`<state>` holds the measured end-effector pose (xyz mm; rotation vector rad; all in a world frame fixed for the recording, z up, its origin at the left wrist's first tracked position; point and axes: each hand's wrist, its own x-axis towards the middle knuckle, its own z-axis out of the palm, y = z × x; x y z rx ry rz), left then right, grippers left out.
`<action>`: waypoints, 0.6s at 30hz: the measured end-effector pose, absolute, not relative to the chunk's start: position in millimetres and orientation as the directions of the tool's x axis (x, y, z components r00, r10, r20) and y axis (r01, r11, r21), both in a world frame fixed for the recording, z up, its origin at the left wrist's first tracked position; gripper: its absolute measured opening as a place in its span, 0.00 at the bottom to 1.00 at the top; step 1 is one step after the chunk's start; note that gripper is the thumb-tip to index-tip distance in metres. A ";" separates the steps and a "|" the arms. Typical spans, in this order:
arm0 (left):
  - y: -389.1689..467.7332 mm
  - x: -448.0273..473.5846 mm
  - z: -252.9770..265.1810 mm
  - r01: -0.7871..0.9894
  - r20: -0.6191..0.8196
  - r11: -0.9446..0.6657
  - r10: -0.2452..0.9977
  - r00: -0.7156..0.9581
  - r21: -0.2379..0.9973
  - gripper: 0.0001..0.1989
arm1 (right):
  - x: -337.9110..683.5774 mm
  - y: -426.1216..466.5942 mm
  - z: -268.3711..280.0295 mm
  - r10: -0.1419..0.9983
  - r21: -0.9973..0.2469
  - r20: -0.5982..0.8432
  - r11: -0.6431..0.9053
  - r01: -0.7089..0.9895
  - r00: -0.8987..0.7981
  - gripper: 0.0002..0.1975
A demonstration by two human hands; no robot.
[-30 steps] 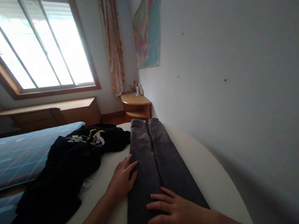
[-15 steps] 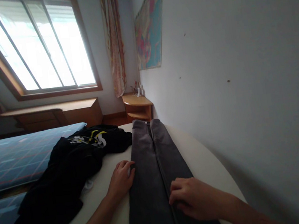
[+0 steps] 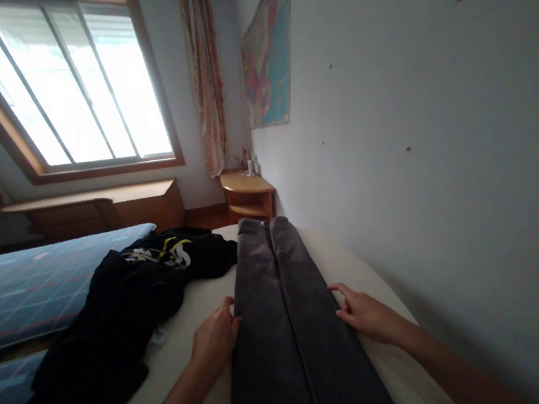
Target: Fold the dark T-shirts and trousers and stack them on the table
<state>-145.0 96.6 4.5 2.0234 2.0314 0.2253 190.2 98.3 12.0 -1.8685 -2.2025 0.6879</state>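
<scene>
A pair of dark grey trousers (image 3: 287, 332) lies flat and lengthwise, its waist end far away and its two legs side by side. My left hand (image 3: 214, 340) is at the left edge of the trousers, finger and thumb apart and touching or almost touching the cloth. At the right edge, level with it, my right hand (image 3: 368, 318) has its index finger and thumb spread against the border of the cloth. Whether either hand pinches any fabric is hard to see, but no fold is raised. A black garment (image 3: 129, 306) with a white and yellow print lies crumpled to the left.
Under the clothes is a cream-coloured bed surface (image 3: 200, 396). Blue checked padding (image 3: 37, 285) lies at left. A white wall (image 3: 449, 205) rises close on the right. Beyond stand a small wooden corner shelf (image 3: 247, 182) and a long wooden cabinet (image 3: 145, 202) beneath the window.
My right hand has moved from the middle of the trousers outward to their right edge, its curled fingers now spread. My left hand has shifted slightly down and left along the left edge.
</scene>
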 end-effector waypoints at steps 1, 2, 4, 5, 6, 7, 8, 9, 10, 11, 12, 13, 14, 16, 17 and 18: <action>96.7 -145.5 5.7 0.953 -0.085 0.016 0.996 0.010 0.304 0.15 | 191.4 97.6 11.9 0.963 -0.471 -0.158 0.119 0.874 -0.216 0.22; 96.7 -146.2 6.9 0.950 -0.093 0.016 0.996 0.014 0.312 0.14 | 192.1 96.8 12.2 0.960 -0.481 -0.157 0.130 0.867 -0.230 0.20; 95.5 -147.7 9.5 0.948 -0.112 0.013 0.993 0.024 0.319 0.13 | 193.1 94.4 13.6 0.954 -0.484 -0.169 0.139 0.864 -0.248 0.16; 94.2 -148.6 10.8 0.947 -0.123 0.010 0.992 0.031 0.320 0.13 | 193.5 93.1 14.4 0.950 -0.487 -0.180 0.140 0.862 -0.257 0.15; 92.4 -149.5 12.0 0.947 -0.137 0.006 0.990 0.040 0.320 0.12 | 194.1 91.8 15.1 0.944 -0.493 -0.196 0.140 0.859 -0.266 0.14; 90.3 -150.5 13.1 0.947 -0.150 0.001 0.987 0.050 0.321 0.12 | 194.9 90.3 15.7 0.937 -0.502 -0.210 0.142 0.853 -0.280 0.14; 87.9 -151.5 14.1 0.947 -0.161 -0.008 0.985 0.063 0.322 0.11 | 195.9 88.8 16.1 0.929 -0.513 -0.226 0.143 0.846 -0.294 0.15; 85.3 -152.6 15.1 0.947 -0.172 -0.018 0.982 0.077 0.321 0.11 | 197.0 87.2 16.6 0.918 -0.526 -0.247 0.142 0.839 -0.311 0.15; 82.6 -153.6 16.0 0.947 -0.182 -0.029 0.979 0.091 0.319 0.11 | 198.1 85.5 17.3 0.906 -0.537 -0.269 0.141 0.831 -0.328 0.15; 79.9 -154.6 17.0 0.948 -0.194 -0.041 0.975 0.106 0.315 0.10 | 199.0 83.6 18.4 0.893 -0.546 -0.292 0.139 0.826 -0.343 0.16; 77.1 -155.6 18.1 0.949 -0.207 -0.051 0.971 0.120 0.311 0.10 | 199.7 81.7 19.9 0.881 -0.551 -0.314 0.135 0.823 -0.355 0.16; 74.5 -156.5 19.4 0.950 -0.220 -0.062 0.966 0.134 0.305 0.10 | 200.0 79.8 22.1 0.871 -0.552 -0.332 0.132 0.823 -0.363 0.16; 72.1 -157.3 20.8 0.952 -0.231 -0.073 0.962 0.146 0.299 0.10 | 200.0 78.1 24.7 0.864 -0.547 -0.347 0.129 0.827 -0.364 0.16; 68.6 -158.6 24.1 0.953 -0.241 -0.090 0.957 0.163 0.289 0.09 | 199.3 76.0 30.6 0.856 -0.534 -0.374 0.117 0.837 -0.358 0.17; 68.0 -159.0 25.8 0.953 -0.241 -0.096 0.956 0.169 0.288 0.09 | 198.8 76.0 33.3 0.850 -0.530 -0.389 0.110 0.841 -0.356 0.17; 68.5 -159.1 27.3 0.952 -0.238 -0.101 0.956 0.174 0.289 0.09 | 198.2 76.9 35.5 0.845 -0.528 -0.396 0.110 0.842 -0.359 0.16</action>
